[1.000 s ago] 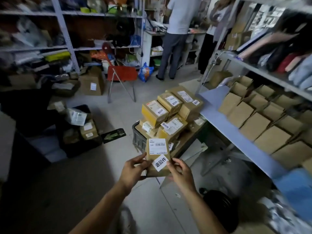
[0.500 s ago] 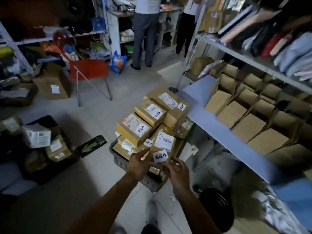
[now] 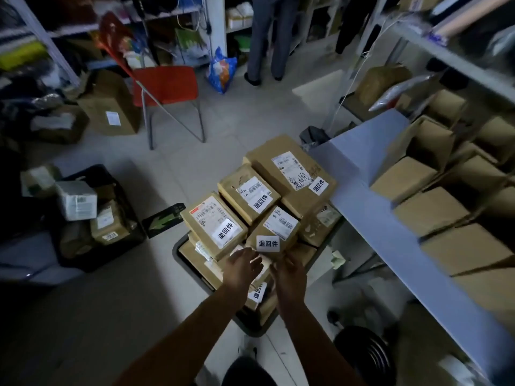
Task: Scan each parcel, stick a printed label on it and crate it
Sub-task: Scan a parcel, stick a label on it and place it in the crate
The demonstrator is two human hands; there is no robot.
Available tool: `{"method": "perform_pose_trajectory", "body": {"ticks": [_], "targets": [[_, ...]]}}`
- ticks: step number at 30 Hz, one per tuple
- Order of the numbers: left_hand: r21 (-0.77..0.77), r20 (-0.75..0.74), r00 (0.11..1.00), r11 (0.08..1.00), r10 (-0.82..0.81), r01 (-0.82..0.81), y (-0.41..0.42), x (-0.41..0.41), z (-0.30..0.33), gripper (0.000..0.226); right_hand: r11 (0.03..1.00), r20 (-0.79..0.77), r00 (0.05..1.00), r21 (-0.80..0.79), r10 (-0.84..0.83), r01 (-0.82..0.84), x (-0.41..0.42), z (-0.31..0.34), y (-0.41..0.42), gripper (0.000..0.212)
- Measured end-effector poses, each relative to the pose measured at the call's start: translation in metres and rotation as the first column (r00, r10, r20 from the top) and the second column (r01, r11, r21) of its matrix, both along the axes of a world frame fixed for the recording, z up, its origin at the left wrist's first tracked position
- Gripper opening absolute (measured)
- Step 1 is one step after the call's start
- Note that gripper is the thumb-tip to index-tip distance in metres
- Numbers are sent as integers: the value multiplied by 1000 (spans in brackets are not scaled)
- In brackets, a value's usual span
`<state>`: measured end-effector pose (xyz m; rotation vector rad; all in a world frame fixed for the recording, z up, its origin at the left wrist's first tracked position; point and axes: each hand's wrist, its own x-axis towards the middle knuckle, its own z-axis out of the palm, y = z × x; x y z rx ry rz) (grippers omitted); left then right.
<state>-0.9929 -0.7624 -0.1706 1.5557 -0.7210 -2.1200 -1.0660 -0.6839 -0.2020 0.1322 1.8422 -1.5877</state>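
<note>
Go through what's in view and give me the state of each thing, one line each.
Small brown cardboard parcel: labelled, lying on the stack.
Dark plastic crate: heaped above its rim.
Left hand: open, at the parcel's near edge.
Right hand: open, beside it.
Red folding chair: unfolded, unoccupied.

A red folding chair on thin grey metal legs (image 3: 164, 84) stands on the pale floor near a blue patterned plastic bag (image 3: 221, 69), a person's grey-trousered legs (image 3: 264, 43) just beyond.
</note>
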Motion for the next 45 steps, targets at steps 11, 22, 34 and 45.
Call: {"method": "perform_pose_trajectory", "body": {"ticks": [11, 22, 34, 45], "targets": [[23, -64, 995, 997, 80, -79, 12, 2, -4, 22, 997, 157, 988, 82, 2, -15, -6, 7, 6, 26], [-253, 106, 943, 926, 315, -281, 59, 192, 30, 18, 664, 64, 676, 137, 735, -735, 143, 51, 8, 17], [-601, 734, 258, 778, 628, -183, 342, 601, 96, 22, -424, -507, -632, 473, 586, -772, 561, 123, 120, 15], [-30, 941, -324, 926, -101, -376, 649, 742, 133, 29, -300, -426, -718, 904, -550, -306, 806, 168, 370, 44]]}}
